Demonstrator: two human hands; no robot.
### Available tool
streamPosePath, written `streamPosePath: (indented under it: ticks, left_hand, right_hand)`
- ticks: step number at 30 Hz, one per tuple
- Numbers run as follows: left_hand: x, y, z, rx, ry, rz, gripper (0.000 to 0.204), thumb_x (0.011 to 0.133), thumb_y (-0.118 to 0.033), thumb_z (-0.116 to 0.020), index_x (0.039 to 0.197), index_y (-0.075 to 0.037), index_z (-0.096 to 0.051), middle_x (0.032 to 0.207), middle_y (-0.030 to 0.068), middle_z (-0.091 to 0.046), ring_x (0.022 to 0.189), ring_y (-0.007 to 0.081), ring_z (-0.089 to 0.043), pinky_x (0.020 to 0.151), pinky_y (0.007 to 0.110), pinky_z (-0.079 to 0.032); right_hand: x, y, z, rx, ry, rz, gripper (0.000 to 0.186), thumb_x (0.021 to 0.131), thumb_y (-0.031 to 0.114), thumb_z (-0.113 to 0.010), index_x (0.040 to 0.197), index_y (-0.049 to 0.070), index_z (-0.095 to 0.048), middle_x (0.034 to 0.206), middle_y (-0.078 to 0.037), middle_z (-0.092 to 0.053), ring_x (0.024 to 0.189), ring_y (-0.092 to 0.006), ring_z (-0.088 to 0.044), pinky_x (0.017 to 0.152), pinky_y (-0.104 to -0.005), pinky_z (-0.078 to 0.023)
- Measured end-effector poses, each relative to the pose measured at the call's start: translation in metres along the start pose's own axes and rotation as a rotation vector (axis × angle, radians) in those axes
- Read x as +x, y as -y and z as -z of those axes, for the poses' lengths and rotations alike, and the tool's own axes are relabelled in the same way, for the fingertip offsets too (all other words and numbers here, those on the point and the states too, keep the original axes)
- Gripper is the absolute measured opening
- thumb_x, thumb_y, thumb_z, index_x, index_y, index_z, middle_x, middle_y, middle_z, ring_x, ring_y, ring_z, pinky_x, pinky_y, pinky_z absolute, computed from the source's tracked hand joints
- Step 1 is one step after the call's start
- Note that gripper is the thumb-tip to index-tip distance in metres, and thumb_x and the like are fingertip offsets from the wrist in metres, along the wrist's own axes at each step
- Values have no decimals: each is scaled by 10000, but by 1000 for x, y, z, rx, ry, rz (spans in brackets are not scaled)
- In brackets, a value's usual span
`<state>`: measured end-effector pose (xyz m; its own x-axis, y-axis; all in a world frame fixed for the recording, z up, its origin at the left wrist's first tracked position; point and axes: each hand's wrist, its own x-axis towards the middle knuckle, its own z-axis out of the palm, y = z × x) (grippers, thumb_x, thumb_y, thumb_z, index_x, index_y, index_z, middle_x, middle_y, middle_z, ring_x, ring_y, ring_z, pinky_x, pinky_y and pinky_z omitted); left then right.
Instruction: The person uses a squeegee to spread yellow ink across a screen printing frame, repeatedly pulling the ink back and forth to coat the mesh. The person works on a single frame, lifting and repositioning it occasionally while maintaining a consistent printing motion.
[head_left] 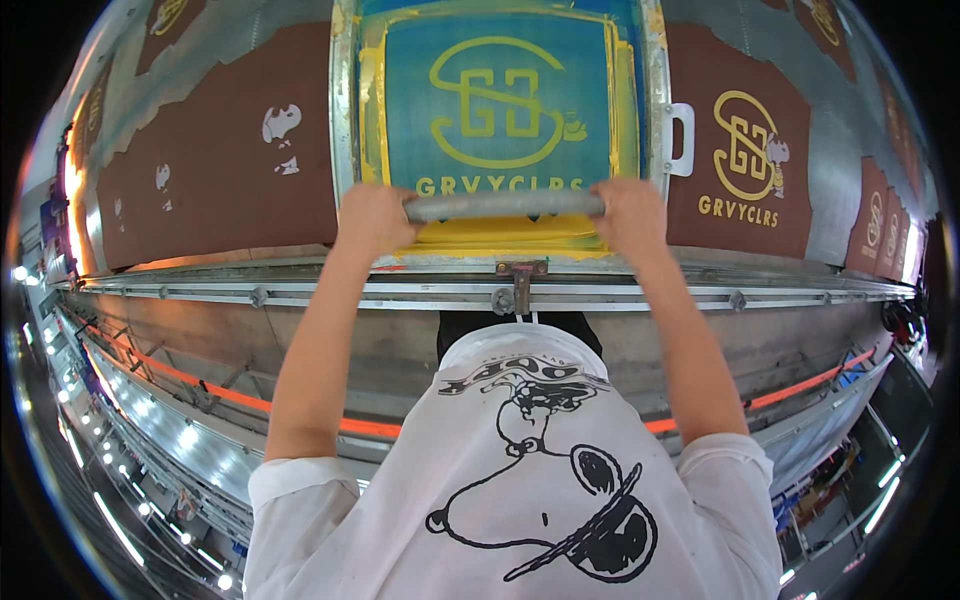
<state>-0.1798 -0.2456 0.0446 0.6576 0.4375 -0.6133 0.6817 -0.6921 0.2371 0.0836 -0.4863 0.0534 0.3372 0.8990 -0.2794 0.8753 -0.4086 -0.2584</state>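
My left hand (375, 217) and my right hand (630, 212) grip the two ends of a long grey squeegee (505, 207), held crosswise over the lower part of a printing screen (500, 30). The screen has a blue mesh showing a yellow logo and lettering, with yellow ink smeared along its sides and lower strip below the squeegee. Its metal frame carries a white side handle (681, 140) at the right, just above my right hand. The squeegee's blade is mostly hidden under its handle.
Brown fabric pieces lie on the long metal table at left (210, 170) and right (740, 220), some bearing prints. A metal rail (420, 293) with a bracket (520, 285) runs along the near edge, before my body. An orange beam (230, 395) and metal racking stretch behind me.
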Motion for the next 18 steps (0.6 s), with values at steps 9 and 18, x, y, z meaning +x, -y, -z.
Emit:
streamPosePath:
  ticks: [9, 18]
  left_hand:
    - [-28, 0, -16, 29, -62, -225, 391, 772, -466, -792, 968, -128, -785, 818, 116, -734, 838, 356, -689, 785, 463, -534]
    - [0, -26, 2, -81, -6, -309, 480, 831, -519, -741, 991, -65, -740, 841, 189, -700, 866, 403, -667, 768, 489, -522]
  right_hand:
    - [-39, 17, 1, 84, 24, -65, 359, 736, 333, -836, 964, 75, -736, 893, -96, -699, 923, -305, -669, 807, -426, -516]
    - [-25, 4, -2, 248, -73, -10, 467, 792, 406, -818, 1049, 32, -706, 991, -119, -692, 995, -332, -629, 847, -422, -510]
